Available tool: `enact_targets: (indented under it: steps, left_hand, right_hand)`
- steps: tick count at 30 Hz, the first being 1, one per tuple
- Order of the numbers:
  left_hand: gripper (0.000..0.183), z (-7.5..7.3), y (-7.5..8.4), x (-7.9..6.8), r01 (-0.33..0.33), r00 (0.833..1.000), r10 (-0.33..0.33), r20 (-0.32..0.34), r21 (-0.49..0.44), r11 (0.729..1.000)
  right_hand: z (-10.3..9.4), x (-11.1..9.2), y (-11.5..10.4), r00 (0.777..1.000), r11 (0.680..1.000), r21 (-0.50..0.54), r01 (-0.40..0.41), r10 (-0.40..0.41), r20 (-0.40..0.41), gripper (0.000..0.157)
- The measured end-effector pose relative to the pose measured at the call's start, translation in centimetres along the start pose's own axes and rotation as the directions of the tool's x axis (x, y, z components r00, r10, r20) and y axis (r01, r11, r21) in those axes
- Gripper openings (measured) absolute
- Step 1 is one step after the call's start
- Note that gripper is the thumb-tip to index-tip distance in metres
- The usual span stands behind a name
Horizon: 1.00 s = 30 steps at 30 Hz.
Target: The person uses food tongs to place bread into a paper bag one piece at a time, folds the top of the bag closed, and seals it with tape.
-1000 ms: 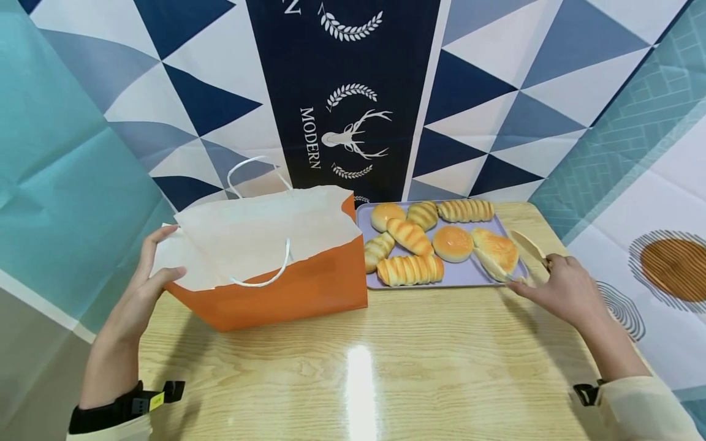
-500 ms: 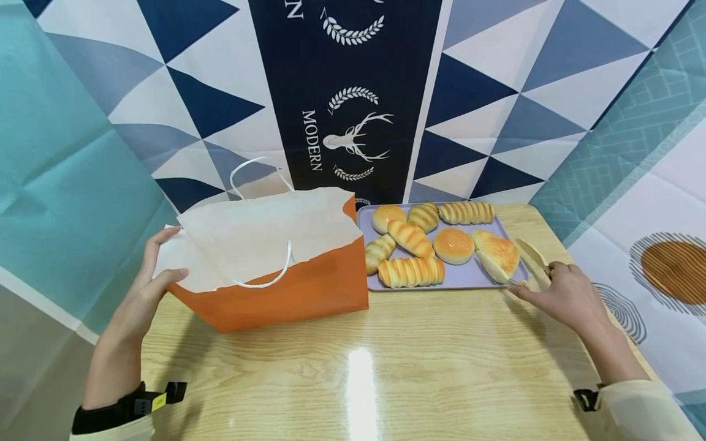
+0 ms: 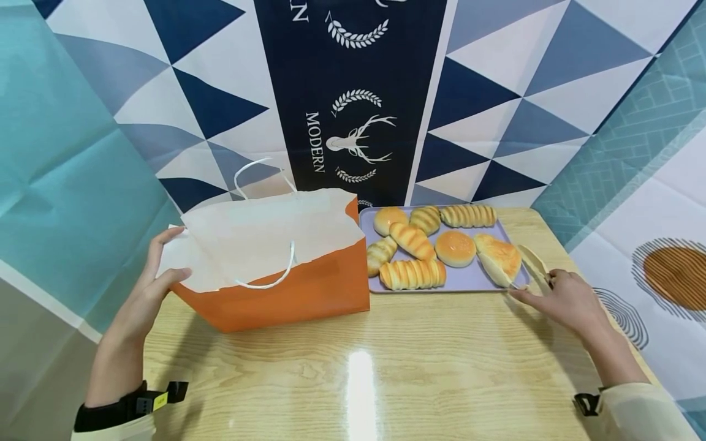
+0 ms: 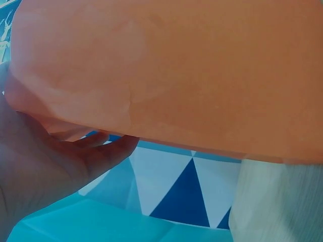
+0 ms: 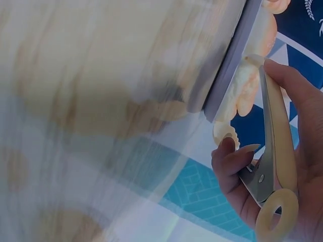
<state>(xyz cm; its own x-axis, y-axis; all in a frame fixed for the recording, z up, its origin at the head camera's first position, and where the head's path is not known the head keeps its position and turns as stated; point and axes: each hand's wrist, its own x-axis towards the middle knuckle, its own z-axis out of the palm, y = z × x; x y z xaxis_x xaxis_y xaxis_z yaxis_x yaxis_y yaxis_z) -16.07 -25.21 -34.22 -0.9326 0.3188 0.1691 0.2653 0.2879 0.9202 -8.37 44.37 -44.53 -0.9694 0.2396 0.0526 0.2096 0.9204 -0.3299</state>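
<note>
In the head view my left hand (image 3: 144, 300) grips the left edge of an orange paper bag (image 3: 298, 294). The bag has a white inside and white cord handles, and lies tilted with its mouth towards me. In the left wrist view, fingers (image 4: 108, 154) show beneath the orange paper. My right hand (image 3: 570, 306) holds cream-coloured food tongs (image 3: 532, 262), spread apart at the right end of a lilac tray (image 3: 469, 283). A triangular bread bun (image 3: 499, 257) lies there between the tong arms; whether both touch it I cannot tell. The right wrist view shows the tongs (image 5: 282, 146) against the palm.
Several other breads share the tray, including a round bun (image 3: 455, 248) and a ridged roll (image 3: 413, 274). The bag's right end stands close against the tray's left edge. A patterned cloth (image 3: 353, 92) hangs behind the wooden table (image 3: 430, 355).
The tongs and my right hand have shifted slightly towards me at the triangular bun. The head view has drifted a little. My left hand keeps its grip on the bag.
</note>
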Motion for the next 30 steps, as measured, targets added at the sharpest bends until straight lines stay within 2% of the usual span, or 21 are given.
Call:
enact_targets:
  steps: [4, 8, 15, 20, 30]
  left_hand:
    - [0.058, 0.07, -0.07, 0.02, 0.007, 1.000, -0.007, 0.004, -0.014, 1.000]
    - [0.057, 0.08, -0.14, 0.17, -0.002, 1.000, 0.002, 0.006, -0.009, 1.000]
    - [0.058, 0.07, -0.21, 0.48, -0.004, 1.000, 0.004, 0.006, -0.013, 1.000]
    - [0.059, 0.07, -0.12, 0.60, -0.012, 1.000, 0.012, 0.009, -0.031, 0.999]
    - [0.059, -0.15, -0.30, 0.40, -0.009, 1.000, 0.009, -0.002, -0.025, 1.000]
  right_hand:
    - [-0.01, -0.07, 0.07, 1.000, 1.000, 0.001, 0.014, -0.014, -0.006, 0.082]
    - [-0.02, -0.17, 0.18, 0.999, 1.000, -0.003, 0.028, -0.028, -0.016, 0.090]
    - [0.16, -0.24, 0.30, 0.999, 1.000, 0.004, 0.027, -0.027, -0.029, 0.103]
    - [0.17, -0.12, 0.35, 1.000, 1.000, -0.007, 0.021, -0.021, -0.023, 0.107]
    - [-0.12, 0.00, -0.33, 1.000, 1.000, -0.012, 0.022, -0.022, -0.004, 0.100]
